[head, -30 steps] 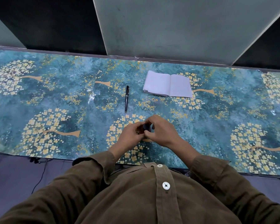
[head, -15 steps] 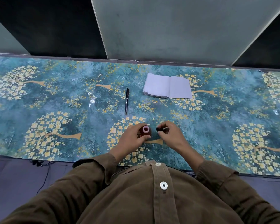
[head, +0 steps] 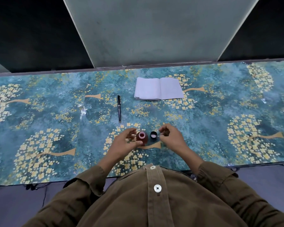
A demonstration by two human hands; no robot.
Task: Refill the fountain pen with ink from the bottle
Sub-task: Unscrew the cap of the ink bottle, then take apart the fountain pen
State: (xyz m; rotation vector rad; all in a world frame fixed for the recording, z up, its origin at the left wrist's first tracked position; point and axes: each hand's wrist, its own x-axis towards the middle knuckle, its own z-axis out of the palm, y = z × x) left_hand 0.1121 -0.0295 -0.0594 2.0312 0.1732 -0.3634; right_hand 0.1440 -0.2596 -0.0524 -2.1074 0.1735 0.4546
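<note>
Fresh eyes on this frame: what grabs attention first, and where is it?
The loud teal tablecloth with its yellow blossom trees fills the middle of the view. At its near centre stands the small open ink bottle, gripped by the left hand, with its black cap lying upturned just to its right, beside the right hand. Farther back lie the black fountain pen and, to its right, an open blank notebook.

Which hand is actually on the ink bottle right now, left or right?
The left hand: its fingers and thumb curl round the open ink bottle. The right hand is beside the upturned cap on the table, clear of the bottle.
</note>
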